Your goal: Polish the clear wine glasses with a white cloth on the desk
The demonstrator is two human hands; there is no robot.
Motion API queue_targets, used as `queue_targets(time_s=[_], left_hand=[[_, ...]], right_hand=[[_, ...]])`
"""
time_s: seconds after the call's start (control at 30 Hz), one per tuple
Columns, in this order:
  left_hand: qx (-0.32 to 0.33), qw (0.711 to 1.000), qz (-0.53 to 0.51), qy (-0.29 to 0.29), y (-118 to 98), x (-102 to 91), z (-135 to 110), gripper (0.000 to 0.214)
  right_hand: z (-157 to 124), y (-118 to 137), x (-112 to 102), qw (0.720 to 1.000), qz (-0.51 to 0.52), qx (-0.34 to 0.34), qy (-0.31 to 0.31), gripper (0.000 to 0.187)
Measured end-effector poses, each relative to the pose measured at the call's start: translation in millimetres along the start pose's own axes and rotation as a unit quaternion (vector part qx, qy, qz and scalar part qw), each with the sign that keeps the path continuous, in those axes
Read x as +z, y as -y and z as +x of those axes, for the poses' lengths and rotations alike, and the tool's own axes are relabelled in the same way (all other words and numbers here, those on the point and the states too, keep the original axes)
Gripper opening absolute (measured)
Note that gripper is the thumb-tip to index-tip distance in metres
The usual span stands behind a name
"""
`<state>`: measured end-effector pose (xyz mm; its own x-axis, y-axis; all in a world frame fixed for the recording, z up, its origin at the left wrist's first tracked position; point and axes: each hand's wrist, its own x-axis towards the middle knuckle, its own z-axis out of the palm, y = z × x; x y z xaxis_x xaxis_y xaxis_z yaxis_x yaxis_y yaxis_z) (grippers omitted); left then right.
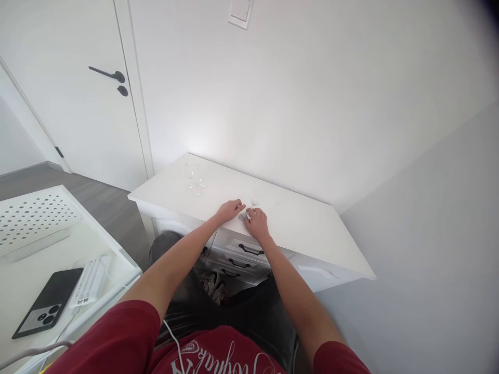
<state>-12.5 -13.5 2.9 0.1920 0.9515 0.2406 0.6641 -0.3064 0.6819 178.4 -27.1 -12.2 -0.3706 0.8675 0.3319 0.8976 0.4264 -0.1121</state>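
Both my hands are over the front part of a white cabinet top (pixel 307 223), close together near its middle. My right hand (pixel 257 223) has its fingers curled down around a small clear or greyish piece (pixel 242 216), whose exact kind is too small to make out. Just left of it, my left hand (pixel 230 210) rests with bent fingers and the thumb apart from them; nothing shows in it. Another small clear piece (pixel 254 202) lies just beyond my fingers. Farther left on the cabinet stand or lie several transparent, shiny items (pixel 196 182), their outlines faint.
Below the top are drawers with black handles (pixel 251 250). At my left, a white table (pixel 128 265) holds a dark phone (pixel 50 301), a white power strip (pixel 91 280) and cables. A wall rises behind the cabinet; a white door (pixel 74 109) stands at the far left.
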Motion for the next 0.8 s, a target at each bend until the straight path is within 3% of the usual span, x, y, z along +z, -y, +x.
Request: queue_targets(time_s=[0.6,0.8], left_hand=[[0.005,1.000,-0.025,-0.013,2.7,0.5,0.9,0.043],[0.006,1.000,-0.025,-0.012,3.9,1.0,0.4,0.043]], right_hand=[[0.8,-2.3,7.2,0.977,-0.054,0.208,-0.006,0.039],[4.2,-6.2,5.7,0.975,-0.046,0.219,-0.002,0.040]])
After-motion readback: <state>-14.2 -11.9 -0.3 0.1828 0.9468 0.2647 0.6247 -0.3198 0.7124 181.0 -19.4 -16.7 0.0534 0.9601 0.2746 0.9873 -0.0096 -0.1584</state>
